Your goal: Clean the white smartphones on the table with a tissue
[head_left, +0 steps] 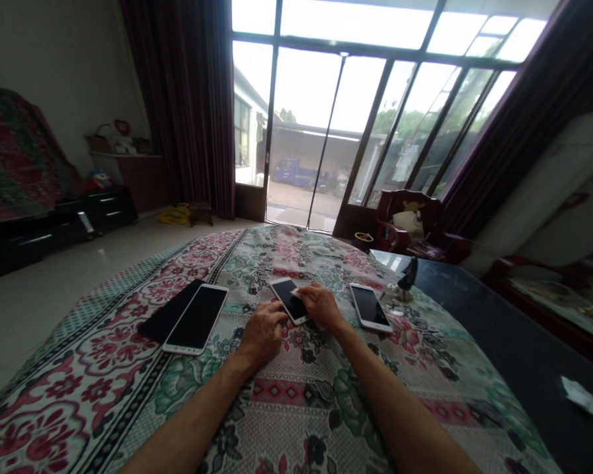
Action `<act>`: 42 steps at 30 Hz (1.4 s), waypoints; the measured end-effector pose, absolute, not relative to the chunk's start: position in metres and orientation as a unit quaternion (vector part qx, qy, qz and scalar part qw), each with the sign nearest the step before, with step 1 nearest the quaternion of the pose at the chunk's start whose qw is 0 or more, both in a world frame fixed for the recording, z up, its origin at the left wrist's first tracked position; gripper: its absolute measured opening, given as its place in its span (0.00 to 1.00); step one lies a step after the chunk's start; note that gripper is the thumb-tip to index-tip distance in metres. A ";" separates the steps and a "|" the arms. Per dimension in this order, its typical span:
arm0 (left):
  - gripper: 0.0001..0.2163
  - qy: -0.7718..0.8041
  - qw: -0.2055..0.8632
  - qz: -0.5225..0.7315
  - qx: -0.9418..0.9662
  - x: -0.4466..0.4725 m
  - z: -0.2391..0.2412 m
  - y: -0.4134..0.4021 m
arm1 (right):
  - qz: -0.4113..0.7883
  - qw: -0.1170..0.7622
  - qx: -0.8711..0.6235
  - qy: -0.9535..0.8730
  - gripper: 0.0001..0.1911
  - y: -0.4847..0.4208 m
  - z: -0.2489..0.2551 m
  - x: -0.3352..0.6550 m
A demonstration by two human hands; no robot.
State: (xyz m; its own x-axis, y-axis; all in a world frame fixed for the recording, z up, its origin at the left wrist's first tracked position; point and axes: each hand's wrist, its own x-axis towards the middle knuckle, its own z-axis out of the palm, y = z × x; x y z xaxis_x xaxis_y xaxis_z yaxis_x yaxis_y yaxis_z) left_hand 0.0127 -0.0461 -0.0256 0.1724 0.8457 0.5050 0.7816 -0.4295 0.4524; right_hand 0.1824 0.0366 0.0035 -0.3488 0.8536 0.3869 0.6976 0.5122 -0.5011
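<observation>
A white-edged phone (287, 296) with a dark screen lies on the floral cloth (128, 382) in front of me. My left hand (263, 334) rests on its near left edge, fingers curled against the phone. My right hand (320, 305) presses a small white wipe (297, 293) onto the screen's right side. A second white phone (369, 307) lies just right of my right hand. Further left, a larger white phone (196, 318) lies beside a black phone (170, 311).
A dark glossy table (514, 342) runs along the right with a small figurine (406, 279) and a white scrap (580, 396). Red wooden chairs (410, 224) stand before the tall glass doors (326, 131). Low black cabinets (54, 227) line the left wall.
</observation>
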 end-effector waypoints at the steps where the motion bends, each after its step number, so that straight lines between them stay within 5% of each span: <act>1: 0.18 0.541 0.046 0.374 0.752 0.012 -0.026 -0.045 | 0.142 0.324 -0.467 -0.810 0.13 0.039 0.003 0.183; 6: 0.18 0.582 0.013 0.395 0.710 0.011 -0.029 -0.040 | 0.159 0.350 -0.407 -0.828 0.12 0.034 0.001 0.193; 13: 0.19 0.589 0.019 0.361 0.722 0.008 -0.034 -0.035 | 0.077 0.261 -0.313 -0.910 0.16 -0.004 0.003 0.213; 42: 0.17 0.649 0.013 0.330 0.685 -0.012 -0.019 0.023 | 0.000 0.185 -0.340 -0.922 0.10 -0.043 0.013 0.184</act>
